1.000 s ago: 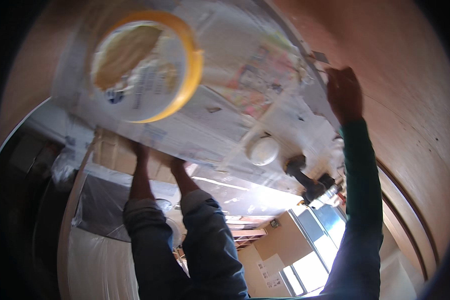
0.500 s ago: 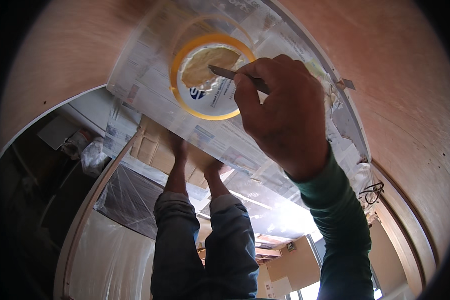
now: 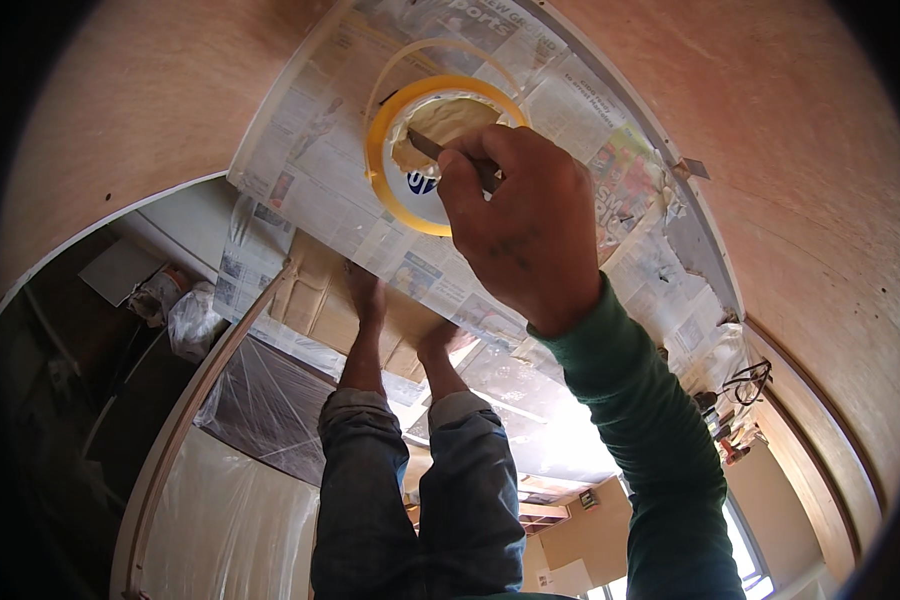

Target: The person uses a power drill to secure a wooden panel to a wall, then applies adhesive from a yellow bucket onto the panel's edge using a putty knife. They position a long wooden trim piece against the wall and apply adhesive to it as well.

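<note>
My right hand [image 3: 520, 220], in a green sleeve, grips a thin grey putty knife [image 3: 426, 146] with the thumb pressed along it. The blade's tip points down and left over beige putty [image 3: 460, 115]. This putty shows inside a round tub [image 3: 377, 170] with a yellow rim and a thin raised handle. A white printed cover [image 3: 420, 205] lies across the tub's near part, torn or cut along the putty. My hand hides the tub's right side. Whether the tip touches the putty I cannot tell. My left hand is out of view.
Newspaper [image 3: 320, 130] lies under the tub, ragged at its right edge. Wooden panels [image 3: 130, 100] rise on both sides. My bare feet [image 3: 367, 295] are by brown cardboard [image 3: 315, 300]. Plastic sheeting [image 3: 260, 390] hangs lower left; a dark cable [image 3: 748, 382] lies at right.
My right hand and the putty knife have shifted left, with the tip now nearer the putty's left edge. The whole view has moved slightly, so the tub appears a little further right.
</note>
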The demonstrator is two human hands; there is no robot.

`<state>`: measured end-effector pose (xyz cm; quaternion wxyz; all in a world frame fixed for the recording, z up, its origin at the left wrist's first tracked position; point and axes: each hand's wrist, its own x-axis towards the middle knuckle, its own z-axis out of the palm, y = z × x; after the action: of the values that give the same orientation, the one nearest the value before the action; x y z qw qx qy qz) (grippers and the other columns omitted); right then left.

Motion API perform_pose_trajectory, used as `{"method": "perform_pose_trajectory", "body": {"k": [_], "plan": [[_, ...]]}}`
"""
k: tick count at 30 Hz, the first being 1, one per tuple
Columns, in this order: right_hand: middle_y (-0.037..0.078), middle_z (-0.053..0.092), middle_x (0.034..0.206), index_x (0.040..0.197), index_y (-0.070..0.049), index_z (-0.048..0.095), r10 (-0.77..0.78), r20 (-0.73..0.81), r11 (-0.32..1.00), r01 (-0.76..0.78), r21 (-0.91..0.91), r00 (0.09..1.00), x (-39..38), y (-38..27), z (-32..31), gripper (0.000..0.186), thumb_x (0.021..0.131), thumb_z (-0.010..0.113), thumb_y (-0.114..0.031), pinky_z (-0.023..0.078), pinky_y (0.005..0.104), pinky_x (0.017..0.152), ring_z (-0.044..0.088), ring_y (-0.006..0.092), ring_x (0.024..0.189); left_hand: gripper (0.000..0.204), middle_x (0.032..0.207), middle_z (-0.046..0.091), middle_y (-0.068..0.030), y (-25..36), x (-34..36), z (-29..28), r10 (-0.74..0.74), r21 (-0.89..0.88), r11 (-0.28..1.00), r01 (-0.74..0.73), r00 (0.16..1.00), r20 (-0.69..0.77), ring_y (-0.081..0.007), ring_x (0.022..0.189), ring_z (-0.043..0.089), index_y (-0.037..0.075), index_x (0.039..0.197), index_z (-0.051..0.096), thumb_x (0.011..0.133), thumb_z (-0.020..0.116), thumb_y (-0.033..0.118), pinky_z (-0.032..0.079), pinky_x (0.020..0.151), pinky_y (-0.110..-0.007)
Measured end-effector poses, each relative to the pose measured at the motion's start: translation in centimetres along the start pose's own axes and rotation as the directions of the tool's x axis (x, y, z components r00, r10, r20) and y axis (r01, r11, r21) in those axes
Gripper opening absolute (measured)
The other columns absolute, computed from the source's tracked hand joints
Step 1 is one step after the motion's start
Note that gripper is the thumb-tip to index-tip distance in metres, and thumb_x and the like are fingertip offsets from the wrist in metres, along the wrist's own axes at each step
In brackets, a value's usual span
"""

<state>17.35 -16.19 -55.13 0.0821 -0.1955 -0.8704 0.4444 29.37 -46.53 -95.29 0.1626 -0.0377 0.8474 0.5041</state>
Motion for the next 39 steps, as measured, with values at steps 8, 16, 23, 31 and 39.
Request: {"method": "perform_pose_trajectory", "body": {"k": [8, 16, 23, 31, 39], "plan": [[0.019, 0.069, 0.073, 0.089, 0.007, 0.071, 0.277, 0.084, 0.928, -0.29, 0.236, 0.957, -0.8, 0.9, -2.0, 0.022, 0.086, 0.066, -0.015, 0.055, 0.0332, 0.065, 0.07, 0.024, 0.067, 0.049, 0.133, 0.052, -0.0253, 2.1, 0.3, 0.1, -0.022, -0.056, 0.998, 0.021, 1.0, -0.018, -0.0416, 0.125, 0.047, -0.006, 0.135, 0.049, 0.092, 0.057, 0.015, 0.036, 0.107, -0.049], [0.009, 0.074, 0.092, 0.109, 0.007, 0.07, 0.379, 0.393, 0.635, -0.544, 0.548, 0.838, -2.0, 3.6, -4.1, 0.032, 0.094, 0.068, -0.021, 0.052, 0.0258, 0.079, 0.066, 0.0133, 0.082, 0.051, 0.141, 0.048, -0.0242, -2.7, -0.1, 0.4, 0.041, 0.037, 0.998, -0.041, 0.999, 0.007, -0.041, 0.133, 0.042, -0.004, 0.14, 0.047, 0.096, 0.055, 0.022, 0.031, 0.112, -0.049], [0.011, 0.075, 0.096, 0.117, 0.005, 0.069, 0.271, 0.422, 0.495, -0.502, 0.71, 0.865, -4.5, 6.4, -6.6, 0.028, 0.097, 0.066, -0.014, 0.055, 0.0291, 0.087, 0.069, 0.0158, 0.091, 0.055, 0.151, 0.044, -0.022, -7.5, -1.4, 0.8, 0.07, 0.187, 0.979, -0.086, 0.993, 0.093, -0.0408, 0.14, 0.038, 0.0, 0.145, 0.047, 0.1, 0.054, 0.031, 0.027, 0.117, -0.051], [0.01, 0.074, 0.107, 0.118, -0.001, 0.072, 0.488, -0.138, 0.739, -0.324, 0.591, 0.862, -10.2, 15.1, -16.6, 0.026, 0.095, 0.069, -0.013, 0.054, 0.0287, 0.09, 0.068, 0.0153, 0.099, 0.049, 0.133, 0.055, -0.0199, -8.2, -2.4, 1.9, -0.226, -0.377, 0.898, 0.225, 0.973, 0.042, -0.0323, 0.119, 0.054, -0.005, 0.134, 0.05, 0.1, 0.057, 0.029, 0.043, 0.103, -0.045], [0.01, 0.07, 0.097, 0.106, -0.009, 0.077, -0.213, -0.324, 0.729, -0.071, -0.681, 0.922, -7.5, 28.6, -20.6, 0.018, 0.089, 0.07, -0.008, 0.054, 0.0387, 0.081, 0.067, 0.0282, 0.089, 0.046, 0.13, 0.055, -0.0162, -13.2, -3.4, 1.3, -0.251, -0.312, 0.914, 0.258, 0.966, 0.064, -0.0291, 0.118, 0.054, -0.003, 0.135, 0.049, 0.096, 0.06, 0.02, 0.045, 0.101, -0.043]]}}
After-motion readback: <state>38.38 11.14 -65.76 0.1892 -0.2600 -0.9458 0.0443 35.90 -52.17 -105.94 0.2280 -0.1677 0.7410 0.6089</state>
